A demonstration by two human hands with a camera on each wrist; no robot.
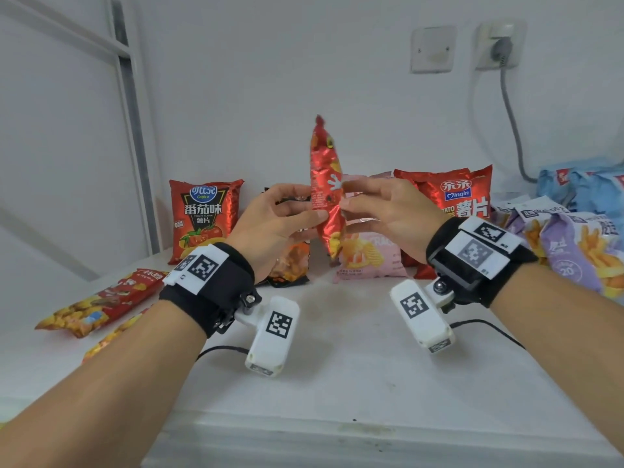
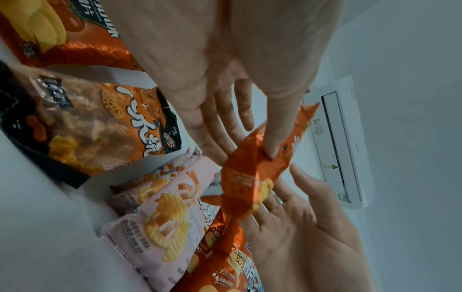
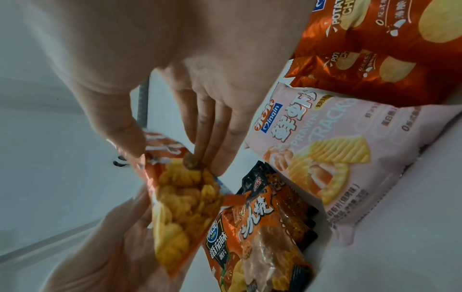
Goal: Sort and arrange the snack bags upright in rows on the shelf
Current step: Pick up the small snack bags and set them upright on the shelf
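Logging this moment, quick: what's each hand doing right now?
Left hand: holding the red snack bag, thumb in front, fingers behind.
Right hand: pinching the same bag from the other side.

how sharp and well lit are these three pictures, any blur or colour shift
Head view: bright, even, fairly sharp; wide-angle bending at the edges. Left wrist view: dim, bluish; the held red bag reads orange, soft. Right wrist view: dim too; that bag smeared by motion blur, the pink prawn cracker bag legible.

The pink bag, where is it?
In the head view, the pink bag stands at the back wall, right of centre, between the dark bag and the red Qinqin bag, behind the hands.
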